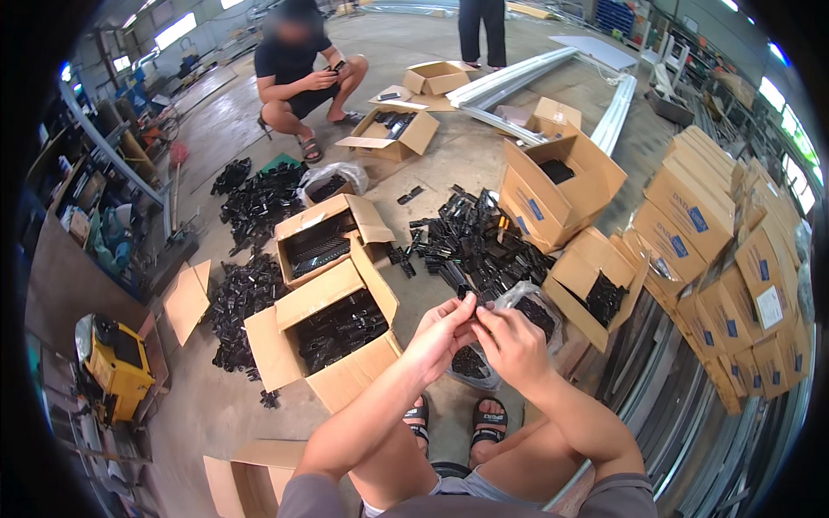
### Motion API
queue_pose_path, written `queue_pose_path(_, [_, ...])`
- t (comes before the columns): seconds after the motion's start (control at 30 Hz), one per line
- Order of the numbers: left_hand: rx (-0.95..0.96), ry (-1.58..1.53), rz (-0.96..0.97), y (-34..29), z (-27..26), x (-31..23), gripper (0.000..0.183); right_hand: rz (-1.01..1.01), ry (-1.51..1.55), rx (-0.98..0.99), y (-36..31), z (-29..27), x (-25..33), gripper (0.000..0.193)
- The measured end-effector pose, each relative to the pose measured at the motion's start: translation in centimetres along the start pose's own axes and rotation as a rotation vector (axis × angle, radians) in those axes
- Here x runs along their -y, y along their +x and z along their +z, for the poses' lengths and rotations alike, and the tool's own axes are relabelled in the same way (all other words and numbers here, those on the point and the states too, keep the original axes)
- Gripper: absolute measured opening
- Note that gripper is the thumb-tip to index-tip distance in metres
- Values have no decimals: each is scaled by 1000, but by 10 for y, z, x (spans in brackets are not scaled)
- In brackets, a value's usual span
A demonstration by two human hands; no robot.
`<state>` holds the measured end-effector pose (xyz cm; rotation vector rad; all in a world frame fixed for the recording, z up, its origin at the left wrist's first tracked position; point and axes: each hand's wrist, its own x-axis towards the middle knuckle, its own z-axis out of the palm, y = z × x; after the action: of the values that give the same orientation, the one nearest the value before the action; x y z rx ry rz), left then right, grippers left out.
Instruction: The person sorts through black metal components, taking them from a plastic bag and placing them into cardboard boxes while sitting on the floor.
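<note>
Near the heap of black parts [475, 237], we pinch a small black part [464, 290] between narrowed fingertips, left hand [442, 338] and right hand [518, 348] meeting on it, above the floor [199, 410].

Parts [471, 242] are black (cartons [587, 203] brown, machine [121, 386] yellow).

Yellow machine [123, 387] at far left

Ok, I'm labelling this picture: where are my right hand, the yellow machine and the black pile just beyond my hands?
Right hand [515, 345]: head view, back of the hand.
Yellow machine [123, 386]: head view, on its yellow casing.
Black pile [475, 243]: head view, on its middle.
</note>
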<state>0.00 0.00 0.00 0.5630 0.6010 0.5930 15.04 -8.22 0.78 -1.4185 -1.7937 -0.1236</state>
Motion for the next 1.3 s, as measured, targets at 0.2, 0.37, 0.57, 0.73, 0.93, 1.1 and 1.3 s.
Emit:
queue_pose_path(0.2, [-34, 110, 222, 1, -4, -12, 26, -58, 66, 48, 1, 5, 6, 33])
queue_pose_path(0.37, [49, 367, 238, -6, -4, -12, 42, 677, 816, 25, 13, -7, -13, 41])
queue_pose_path(0.57, [132, 714, 188, -12, -10, -10, 45, 779, 1164, 234, 16, -5, -34, 38])
queue_pose_path(0.73, [38, 1005, 344, -22, 10, -11, 45, 732, 1075, 115, 12, -20, -26, 38])
queue_pose_path(0.93, [-5, 1296, 396, -25, 10, -1, 42, 812, 1157, 151, -1, -19, -29, 39])
queue_pose_path(1.1, [46, 1356, 430, -35, 5, -4, 42, 803, 1069, 210, -7, -22, -23, 37])
queue_pose_path(1.3, [77, 1353, 284, -34, 11, -11, 42, 766, 998, 215, -4, -22, -26, 37])
